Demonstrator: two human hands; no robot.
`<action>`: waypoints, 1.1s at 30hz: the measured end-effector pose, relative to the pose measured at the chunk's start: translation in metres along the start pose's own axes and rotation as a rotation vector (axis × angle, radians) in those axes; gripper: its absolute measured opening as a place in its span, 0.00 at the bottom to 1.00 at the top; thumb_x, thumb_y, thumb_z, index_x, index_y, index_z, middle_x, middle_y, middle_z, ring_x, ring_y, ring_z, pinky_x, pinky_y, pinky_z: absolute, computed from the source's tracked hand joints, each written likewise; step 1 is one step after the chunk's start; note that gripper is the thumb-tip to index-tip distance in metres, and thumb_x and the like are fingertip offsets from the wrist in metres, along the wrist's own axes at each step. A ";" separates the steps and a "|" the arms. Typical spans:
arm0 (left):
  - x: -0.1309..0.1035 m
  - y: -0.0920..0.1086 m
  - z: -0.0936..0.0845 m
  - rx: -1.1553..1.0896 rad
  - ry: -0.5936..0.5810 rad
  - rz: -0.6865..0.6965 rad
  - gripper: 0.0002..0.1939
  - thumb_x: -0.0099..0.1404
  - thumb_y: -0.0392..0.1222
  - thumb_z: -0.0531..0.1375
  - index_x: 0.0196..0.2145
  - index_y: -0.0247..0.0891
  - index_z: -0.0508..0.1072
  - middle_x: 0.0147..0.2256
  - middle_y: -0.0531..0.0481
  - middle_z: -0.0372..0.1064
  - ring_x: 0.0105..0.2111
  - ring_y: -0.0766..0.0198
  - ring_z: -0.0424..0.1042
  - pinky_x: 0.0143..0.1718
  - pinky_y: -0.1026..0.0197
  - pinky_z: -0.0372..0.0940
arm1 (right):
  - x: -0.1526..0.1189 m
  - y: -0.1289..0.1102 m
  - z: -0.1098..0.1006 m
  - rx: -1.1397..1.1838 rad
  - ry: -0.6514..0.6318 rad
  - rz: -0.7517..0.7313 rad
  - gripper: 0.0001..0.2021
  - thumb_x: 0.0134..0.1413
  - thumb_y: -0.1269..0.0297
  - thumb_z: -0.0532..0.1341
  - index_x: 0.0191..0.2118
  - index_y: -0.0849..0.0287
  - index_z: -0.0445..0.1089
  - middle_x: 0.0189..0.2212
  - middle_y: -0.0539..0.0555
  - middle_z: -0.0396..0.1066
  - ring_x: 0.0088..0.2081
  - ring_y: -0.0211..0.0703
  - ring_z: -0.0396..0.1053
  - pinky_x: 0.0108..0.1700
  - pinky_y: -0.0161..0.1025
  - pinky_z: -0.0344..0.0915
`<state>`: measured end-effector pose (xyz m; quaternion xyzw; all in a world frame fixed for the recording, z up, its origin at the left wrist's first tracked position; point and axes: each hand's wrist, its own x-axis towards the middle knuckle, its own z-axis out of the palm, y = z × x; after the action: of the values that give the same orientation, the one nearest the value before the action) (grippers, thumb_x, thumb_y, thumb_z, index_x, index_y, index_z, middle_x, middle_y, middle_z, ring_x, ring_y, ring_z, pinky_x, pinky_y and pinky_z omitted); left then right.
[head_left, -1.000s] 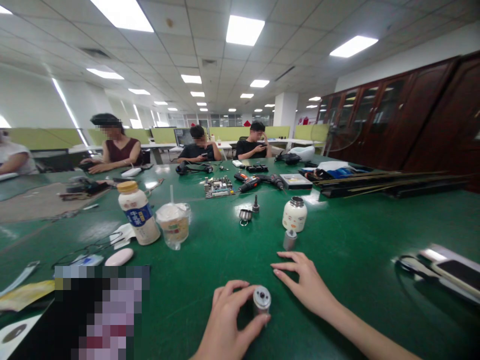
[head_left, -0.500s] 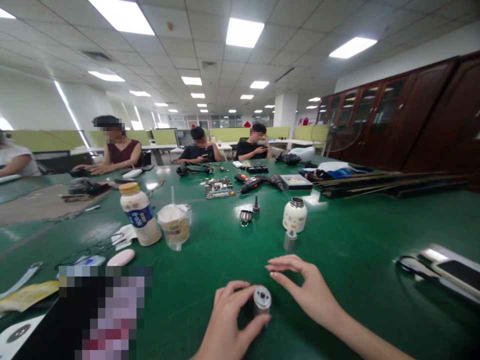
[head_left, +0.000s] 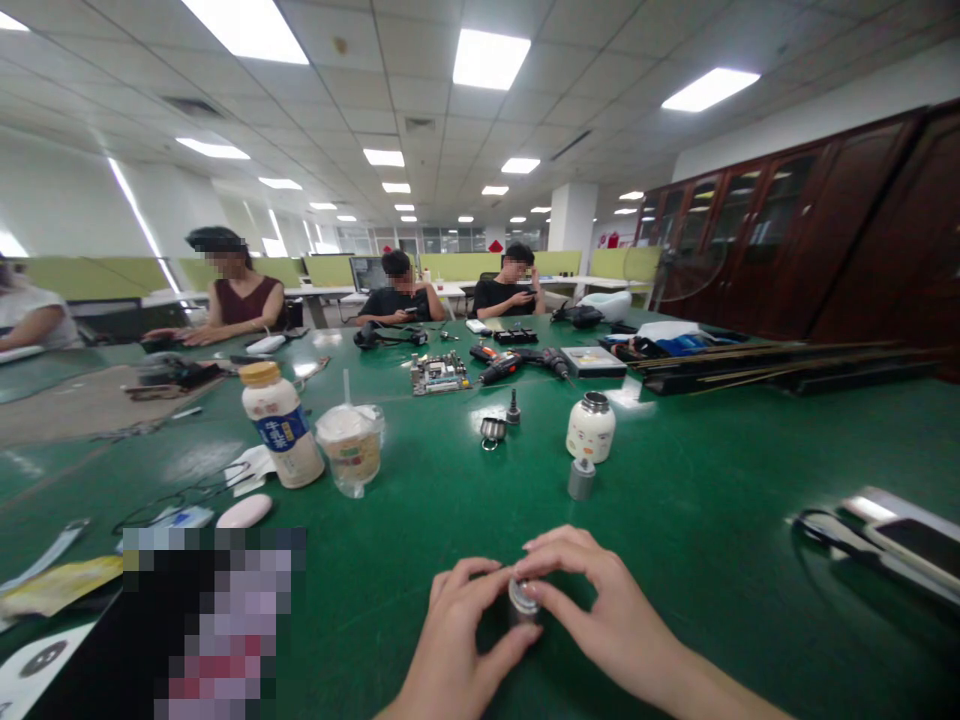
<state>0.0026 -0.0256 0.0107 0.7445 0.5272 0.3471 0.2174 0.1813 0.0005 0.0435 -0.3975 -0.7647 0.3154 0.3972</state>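
Observation:
A small silver metal cylinder [head_left: 523, 605] stands upright near the table's front. My left hand [head_left: 459, 635] grips its sides between thumb and fingers. From the right, my right hand [head_left: 604, 600] reaches over it, thumb and fingertips closed at the top rim and covering part of the end face. Beyond the hands stands a similar grey metal cylinder [head_left: 581, 480] with a small knob on top. Right behind that is a cream, uncapped bottle [head_left: 590, 428] with a face drawn on it. Farther off lie a small metal cup-like part [head_left: 493, 430] and a dark pointed part [head_left: 513, 407].
To the left are a milk-tea bottle [head_left: 281, 428], a lidded cup with straw [head_left: 350, 447] and a pink oval object [head_left: 244, 511]. Farther back lie a circuit board [head_left: 439, 373] and power drills [head_left: 517, 364]. Several people sit across the table. A phone [head_left: 919, 548] lies right.
My right hand has come down and left, and its fingertips now meet the top of the metal cylinder. My left hand keeps its grip in nearly the same place.

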 end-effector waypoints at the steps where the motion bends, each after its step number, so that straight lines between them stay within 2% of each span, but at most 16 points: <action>1: 0.000 0.001 0.000 -0.002 -0.008 0.004 0.20 0.57 0.40 0.66 0.48 0.49 0.74 0.45 0.47 0.73 0.48 0.52 0.69 0.49 0.50 0.64 | 0.000 0.000 0.000 -0.011 0.016 -0.009 0.04 0.55 0.66 0.64 0.37 0.51 0.76 0.36 0.52 0.75 0.44 0.48 0.70 0.48 0.46 0.65; 6: 0.001 0.005 -0.003 -0.005 -0.035 -0.006 0.17 0.58 0.40 0.66 0.46 0.48 0.75 0.45 0.48 0.73 0.47 0.51 0.68 0.49 0.50 0.63 | 0.001 0.004 -0.003 -0.015 0.176 0.017 0.06 0.58 0.60 0.60 0.37 0.56 0.71 0.29 0.51 0.75 0.39 0.48 0.73 0.47 0.46 0.65; 10: 0.001 0.004 -0.004 -0.020 -0.044 -0.010 0.18 0.58 0.40 0.65 0.47 0.48 0.75 0.45 0.46 0.72 0.48 0.51 0.68 0.49 0.49 0.63 | -0.001 0.004 -0.001 0.005 0.121 0.017 0.10 0.54 0.62 0.63 0.43 0.54 0.70 0.36 0.52 0.77 0.43 0.48 0.73 0.50 0.46 0.64; 13: 0.001 0.002 -0.003 -0.027 -0.050 -0.008 0.20 0.58 0.39 0.65 0.49 0.48 0.74 0.46 0.47 0.72 0.48 0.51 0.67 0.50 0.48 0.62 | -0.002 0.002 0.003 -0.012 0.062 0.012 0.08 0.52 0.65 0.65 0.40 0.53 0.72 0.35 0.51 0.77 0.42 0.48 0.73 0.49 0.46 0.65; 16: 0.001 0.002 -0.002 -0.025 -0.048 -0.017 0.19 0.58 0.40 0.65 0.48 0.48 0.74 0.45 0.46 0.72 0.48 0.50 0.67 0.50 0.48 0.61 | 0.002 0.004 0.000 0.050 0.120 0.034 0.06 0.52 0.65 0.65 0.37 0.55 0.71 0.33 0.51 0.77 0.39 0.46 0.75 0.46 0.44 0.67; 20: 0.001 0.003 -0.002 -0.014 -0.044 -0.041 0.17 0.58 0.41 0.66 0.47 0.47 0.75 0.45 0.45 0.71 0.48 0.50 0.67 0.50 0.48 0.61 | 0.013 0.026 -0.015 0.039 0.226 0.073 0.07 0.54 0.62 0.64 0.38 0.56 0.69 0.34 0.52 0.78 0.39 0.47 0.75 0.47 0.46 0.67; 23: 0.001 0.003 -0.003 -0.004 -0.056 -0.057 0.18 0.58 0.41 0.65 0.47 0.47 0.75 0.46 0.45 0.71 0.49 0.49 0.66 0.51 0.48 0.61 | 0.018 0.051 -0.024 -0.089 0.152 0.096 0.06 0.53 0.64 0.64 0.38 0.57 0.70 0.33 0.52 0.78 0.41 0.48 0.75 0.50 0.49 0.65; 27: 0.001 0.002 -0.002 0.002 -0.069 -0.059 0.19 0.58 0.42 0.65 0.48 0.46 0.75 0.46 0.45 0.71 0.50 0.49 0.66 0.52 0.48 0.60 | 0.017 0.073 -0.025 -0.102 0.064 0.097 0.06 0.53 0.66 0.63 0.39 0.57 0.72 0.36 0.52 0.78 0.41 0.47 0.75 0.49 0.47 0.66; 30: 0.001 0.001 -0.002 -0.003 -0.073 -0.065 0.19 0.57 0.42 0.66 0.48 0.46 0.75 0.46 0.45 0.71 0.50 0.49 0.66 0.52 0.48 0.60 | 0.016 0.069 -0.022 -0.043 0.082 0.103 0.06 0.53 0.66 0.64 0.39 0.57 0.73 0.36 0.52 0.78 0.41 0.47 0.75 0.50 0.47 0.66; 33: 0.002 0.001 -0.002 -0.009 -0.074 -0.059 0.19 0.57 0.42 0.66 0.48 0.45 0.75 0.46 0.45 0.71 0.49 0.50 0.66 0.51 0.49 0.60 | 0.015 0.047 -0.016 0.093 0.113 0.132 0.07 0.53 0.64 0.64 0.38 0.57 0.71 0.36 0.53 0.78 0.40 0.46 0.76 0.49 0.44 0.67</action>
<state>0.0020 -0.0242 0.0134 0.7400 0.5391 0.3149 0.2503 0.2065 0.0388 0.0187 -0.4454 -0.6977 0.3530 0.4362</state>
